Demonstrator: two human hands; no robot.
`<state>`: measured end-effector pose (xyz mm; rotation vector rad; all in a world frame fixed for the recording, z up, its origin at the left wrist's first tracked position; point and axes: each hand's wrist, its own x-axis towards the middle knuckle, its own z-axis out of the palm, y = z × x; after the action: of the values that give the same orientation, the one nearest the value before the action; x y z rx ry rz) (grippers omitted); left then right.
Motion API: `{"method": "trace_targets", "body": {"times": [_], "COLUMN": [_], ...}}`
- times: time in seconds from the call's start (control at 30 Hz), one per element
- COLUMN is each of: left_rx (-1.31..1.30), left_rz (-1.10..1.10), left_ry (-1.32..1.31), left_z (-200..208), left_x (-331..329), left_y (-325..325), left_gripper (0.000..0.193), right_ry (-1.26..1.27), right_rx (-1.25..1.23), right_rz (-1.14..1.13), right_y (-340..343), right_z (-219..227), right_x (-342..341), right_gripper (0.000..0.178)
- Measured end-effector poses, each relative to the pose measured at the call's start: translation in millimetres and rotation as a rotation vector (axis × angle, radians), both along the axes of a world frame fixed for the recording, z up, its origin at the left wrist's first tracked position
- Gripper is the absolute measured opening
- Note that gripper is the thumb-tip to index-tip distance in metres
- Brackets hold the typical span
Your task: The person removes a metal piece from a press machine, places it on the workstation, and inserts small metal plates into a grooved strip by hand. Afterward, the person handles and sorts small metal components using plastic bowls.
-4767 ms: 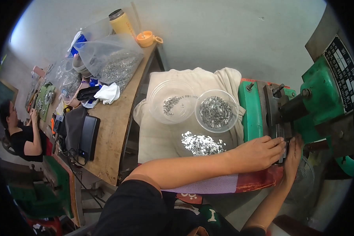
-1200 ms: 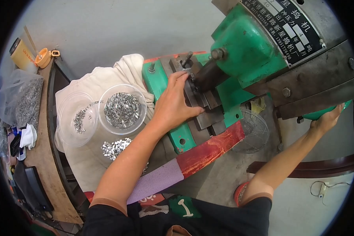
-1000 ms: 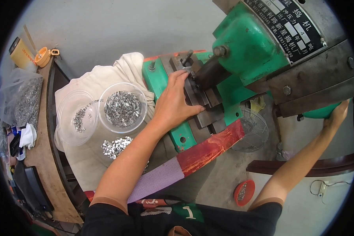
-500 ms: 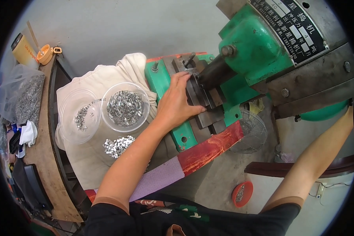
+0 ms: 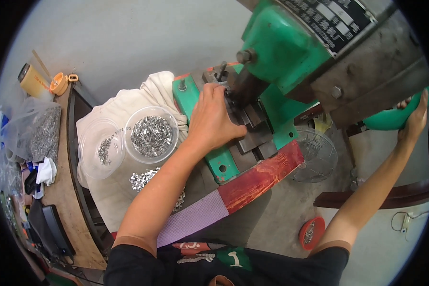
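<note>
A green hand-operated press (image 5: 286,52) stands in front of me, its dark ram (image 5: 248,86) coming down to a steel die block (image 5: 255,136). My left hand (image 5: 212,117) spans the left side of that block, fingertips at its far end and thumb at its near end. Anything small between the fingertips is hidden. Far to the right, my right hand (image 5: 416,117) is wrapped round the rim of a green wheel-like part (image 5: 388,119) of the press; some fingers show over its top.
Left of the press, a beige cloth carries a clear tub (image 5: 151,136) of small metal pieces, a clear lid (image 5: 88,150) with some more, and a loose pile (image 5: 143,178). A red-brown board (image 5: 267,174) crosses in front. Below right are a wire fan guard (image 5: 314,155) and a red bowl (image 5: 312,232).
My right hand, mostly cut off at the right edge before, now shows on the green wheel-like part. My left hand stays at the die block. The whole view has shifted a little.
</note>
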<state>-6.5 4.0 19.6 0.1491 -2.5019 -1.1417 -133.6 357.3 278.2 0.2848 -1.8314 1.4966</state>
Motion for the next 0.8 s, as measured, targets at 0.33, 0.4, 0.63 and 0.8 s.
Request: {"method": "trace_targets", "body": {"times": [0.33, 0.4, 0.63, 0.8], "left_rx": [0.021, 0.021, -0.026, 0.069], "left_rz": [-0.040, -0.045, -0.066, -0.104], "left_ry": [0.076, 0.068, 0.084, 0.043], "left_z": [-7, -3, -7, -11], "left_x": [31, 43, 60, 59], "left_y": [16, 22, 29, 29], "left_gripper": [0.087, 0.087, 0.093, 0.092], "right_ry": [-0.102, -0.077, -0.018, 0.031], "right_rx": [0.372, 0.410, 0.233, 0.054], "right_rz": [-0.115, -0.158, -0.091, -0.049], "right_y": [19, 21, -9, -7], "right_z": [66, 64, 28, -5], "right_x": [-29, -36, -4, -1], "right_gripper": [0.042, 0.052, 0.062, 0.052]}}
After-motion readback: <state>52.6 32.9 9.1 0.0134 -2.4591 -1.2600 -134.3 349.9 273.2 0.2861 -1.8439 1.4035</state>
